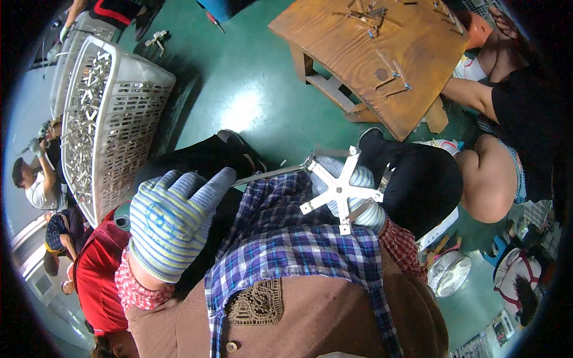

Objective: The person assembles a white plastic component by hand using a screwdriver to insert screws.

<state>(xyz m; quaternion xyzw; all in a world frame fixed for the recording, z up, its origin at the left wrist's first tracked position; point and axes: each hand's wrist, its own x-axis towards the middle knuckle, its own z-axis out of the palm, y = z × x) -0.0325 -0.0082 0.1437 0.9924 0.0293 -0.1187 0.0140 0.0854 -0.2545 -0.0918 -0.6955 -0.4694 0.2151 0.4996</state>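
The gloved left hand [176, 221] shows a blurred blue print [156, 217].

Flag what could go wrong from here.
1. The metal rod in the left hand ends close by the white five-armed bracket; if it slipped, it might knock the right hand just behind.
2. The bracket is held up over the lap, so a loosened grip could drop it onto the checked apron.
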